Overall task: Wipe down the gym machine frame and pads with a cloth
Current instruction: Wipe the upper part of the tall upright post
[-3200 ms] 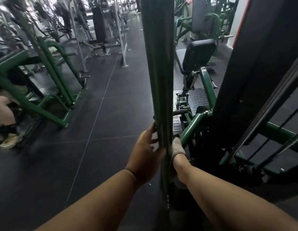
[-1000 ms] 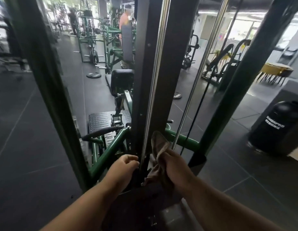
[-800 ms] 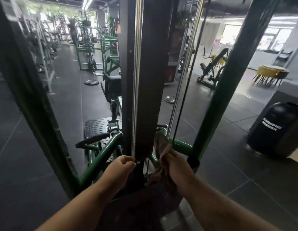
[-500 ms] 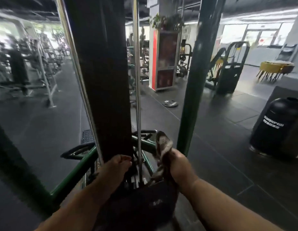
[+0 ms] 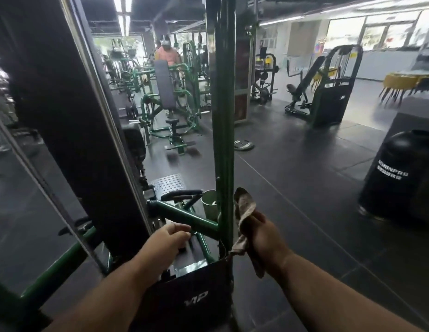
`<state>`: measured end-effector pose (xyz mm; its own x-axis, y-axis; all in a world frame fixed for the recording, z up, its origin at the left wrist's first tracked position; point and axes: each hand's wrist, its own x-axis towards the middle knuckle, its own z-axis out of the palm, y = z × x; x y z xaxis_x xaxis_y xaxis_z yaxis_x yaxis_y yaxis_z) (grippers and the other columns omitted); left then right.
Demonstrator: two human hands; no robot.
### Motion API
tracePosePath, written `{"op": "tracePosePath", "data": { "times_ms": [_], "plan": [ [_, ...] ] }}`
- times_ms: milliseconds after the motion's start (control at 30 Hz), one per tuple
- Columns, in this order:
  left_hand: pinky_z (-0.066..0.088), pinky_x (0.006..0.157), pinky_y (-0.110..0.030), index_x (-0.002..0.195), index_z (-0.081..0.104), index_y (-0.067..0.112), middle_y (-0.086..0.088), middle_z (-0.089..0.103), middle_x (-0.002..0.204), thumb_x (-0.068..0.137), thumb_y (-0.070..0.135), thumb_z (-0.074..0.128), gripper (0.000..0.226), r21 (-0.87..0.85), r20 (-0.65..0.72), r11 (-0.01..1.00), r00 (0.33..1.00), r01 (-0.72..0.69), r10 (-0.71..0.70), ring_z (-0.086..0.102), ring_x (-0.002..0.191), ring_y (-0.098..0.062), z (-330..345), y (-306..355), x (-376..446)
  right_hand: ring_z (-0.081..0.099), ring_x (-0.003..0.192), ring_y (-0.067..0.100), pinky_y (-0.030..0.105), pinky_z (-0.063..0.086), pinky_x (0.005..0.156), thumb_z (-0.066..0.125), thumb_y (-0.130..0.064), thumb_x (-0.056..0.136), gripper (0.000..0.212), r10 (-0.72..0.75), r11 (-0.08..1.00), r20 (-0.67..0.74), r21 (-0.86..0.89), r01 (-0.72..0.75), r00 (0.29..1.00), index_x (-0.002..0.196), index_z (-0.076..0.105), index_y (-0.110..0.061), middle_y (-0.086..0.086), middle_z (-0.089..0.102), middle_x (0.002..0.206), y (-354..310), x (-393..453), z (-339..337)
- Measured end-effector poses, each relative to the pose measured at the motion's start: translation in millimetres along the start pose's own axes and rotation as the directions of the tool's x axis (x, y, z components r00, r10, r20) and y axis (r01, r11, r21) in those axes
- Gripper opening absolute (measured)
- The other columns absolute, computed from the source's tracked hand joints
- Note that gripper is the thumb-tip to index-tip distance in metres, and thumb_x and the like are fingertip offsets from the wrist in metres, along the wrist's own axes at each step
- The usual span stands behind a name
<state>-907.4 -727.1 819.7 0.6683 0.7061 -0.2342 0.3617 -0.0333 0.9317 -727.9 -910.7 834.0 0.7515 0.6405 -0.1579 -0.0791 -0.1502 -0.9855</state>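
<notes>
A green upright post [image 5: 223, 130] of the gym machine frame rises through the middle of the view. Left of it stands the dark weight stack column [image 5: 72, 130] with a chrome guide rod. My right hand [image 5: 263, 236] grips a crumpled beige cloth [image 5: 244, 216] just right of the post's lower end, the cloth close to the post. My left hand [image 5: 164, 243] hovers with curled fingers over the green lower crossbar [image 5: 184, 218], holding nothing that I can see. A black shroud [image 5: 196, 293] with a white logo sits below both hands.
A black bin [image 5: 400, 178] stands on the floor at right. A weight plate [image 5: 243, 144] lies on the dark floor beyond the post. Other green machines [image 5: 170, 101] and a person in an orange top [image 5: 166, 56] are further back. Yellow chairs [image 5: 400, 85] stand at far right.
The view has swung to the right, so the weight stack now sits left and the green post is central. My right hand with the cloth has shifted over beside that post.
</notes>
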Motion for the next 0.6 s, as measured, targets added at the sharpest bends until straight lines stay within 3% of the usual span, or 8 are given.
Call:
{"op": "tracePosePath", "data": {
  "times_ms": [100, 167, 300, 367, 467, 533, 600],
  "plan": [
    [0.047, 0.068, -0.027, 0.108, 0.076, 0.025, 0.005, 0.074, 0.08, 0.098, 0.016, 0.069, 0.015, -0.001, -0.005, 1.0, 1.0, 0.016, -0.016, 0.062, 0.075, -0.011, 10, -6, 17, 0.072, 0.082, 0.027, 0.051, 0.057, 0.086, 0.061, -0.047, 0.092, 0.022, 0.017, 0.999, 0.016, -0.035, -0.016, 1.0, 0.098, 0.075, -0.032, 0.0, 0.076, 0.084, 4, 16, -9],
    [0.047, 0.067, -0.025, 0.107, 0.076, 0.026, 0.005, 0.075, 0.083, 0.098, 0.017, 0.069, 0.014, 0.021, -0.015, 1.0, 1.0, 0.018, -0.017, 0.062, 0.075, -0.009, 17, -11, 32, 0.069, 0.077, 0.026, 0.051, 0.056, 0.085, 0.059, -0.04, 0.099, 0.021, 0.041, 0.999, 0.053, -0.023, -0.04, 0.998, 0.099, 0.076, -0.027, 0.002, 0.075, 0.082, 6, 26, -9],
    [0.049, 0.072, -0.025, 0.109, 0.075, 0.027, 0.0, 0.079, 0.096, 0.097, 0.018, 0.07, 0.015, 0.024, -0.019, 0.999, 0.999, 0.038, -0.038, 0.069, 0.089, -0.014, 29, -14, 67, 0.056, 0.058, 0.028, 0.039, 0.048, 0.056, 0.05, -0.007, 0.103, 0.016, 0.05, 0.999, 0.079, -0.002, -0.05, 0.996, 0.099, 0.064, 0.0, 0.014, 0.061, 0.071, 2, 62, -5],
    [0.054, 0.074, -0.03, 0.107, 0.076, 0.024, -0.006, 0.079, 0.098, 0.096, 0.015, 0.071, 0.015, 0.017, -0.012, 0.998, 0.998, 0.055, -0.055, 0.069, 0.09, -0.017, 35, -11, 87, 0.054, 0.051, 0.028, 0.036, 0.046, 0.049, 0.049, 0.0, 0.101, 0.011, 0.051, 0.993, 0.089, 0.104, -0.06, 0.995, 0.105, 0.058, 0.001, 0.018, 0.058, 0.072, -3, 85, -3],
    [0.054, 0.072, -0.029, 0.105, 0.076, 0.02, -0.007, 0.077, 0.088, 0.094, 0.012, 0.072, 0.015, 0.022, -0.006, 0.998, 0.998, 0.066, -0.066, 0.067, 0.081, -0.014, 45, -3, 120, 0.06, 0.054, 0.025, 0.036, 0.051, 0.048, 0.06, -0.011, 0.105, 0.018, 0.022, 0.976, 0.067, 0.216, -0.036, 0.998, 0.119, 0.052, -0.004, 0.021, 0.061, 0.08, -13, 118, -4],
    [0.049, 0.063, -0.02, 0.108, 0.075, 0.019, 0.003, 0.073, 0.081, 0.094, 0.011, 0.07, 0.016, 0.016, 0.0, 0.998, 0.998, 0.066, -0.066, 0.064, 0.071, -0.006, 51, 3, 140, 0.067, 0.061, 0.029, 0.04, 0.058, 0.052, 0.072, -0.028, 0.1, 0.035, 0.001, 0.991, 0.013, 0.136, -0.003, 1.0, 0.117, 0.05, -0.007, 0.023, 0.066, 0.085, -14, 138, -11],
    [0.048, 0.061, -0.018, 0.109, 0.075, 0.019, 0.001, 0.073, 0.087, 0.095, 0.011, 0.068, 0.018, 0.007, -0.011, 0.997, 0.997, 0.077, -0.077, 0.064, 0.072, -0.007, 57, 9, 152, 0.074, 0.078, 0.041, 0.053, 0.064, 0.062, 0.072, -0.036, 0.098, 0.032, -0.027, 0.998, -0.03, 0.05, 0.029, 0.999, 0.112, 0.053, -0.015, 0.026, 0.071, 0.096, -15, 155, -19]
  ]
}}
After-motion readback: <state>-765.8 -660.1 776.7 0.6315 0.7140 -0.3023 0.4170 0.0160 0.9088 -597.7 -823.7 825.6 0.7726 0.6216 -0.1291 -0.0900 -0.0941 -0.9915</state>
